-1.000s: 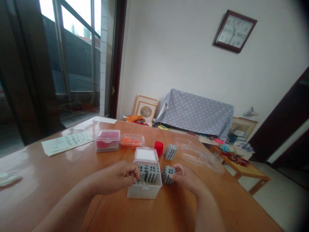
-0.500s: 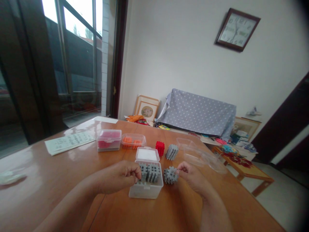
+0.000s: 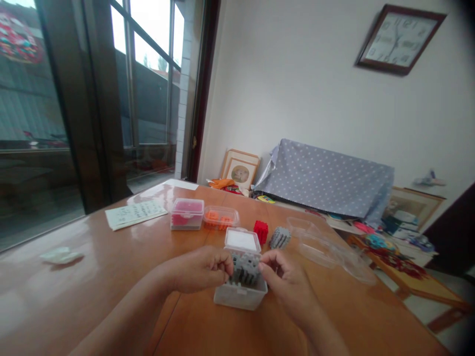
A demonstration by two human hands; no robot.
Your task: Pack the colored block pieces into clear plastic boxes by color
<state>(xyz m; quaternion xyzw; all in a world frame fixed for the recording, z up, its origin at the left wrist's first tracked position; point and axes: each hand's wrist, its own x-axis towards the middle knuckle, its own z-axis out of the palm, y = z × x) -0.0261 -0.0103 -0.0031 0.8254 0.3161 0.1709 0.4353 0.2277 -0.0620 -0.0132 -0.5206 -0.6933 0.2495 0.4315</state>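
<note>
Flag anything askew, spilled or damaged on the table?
Nothing spilled or broken. Both the left hand and right hand pinch grey blocks that stick up above the rim of the clear box. Its lid is open.

We reach both forearms forward, converging at the middle. Our left hand (image 3: 202, 269) is curled, knuckles up, fingertips pinched together. Our right hand (image 3: 285, 282) faces it, fingers bent in a pinching grip, nearly touching the left.
</note>
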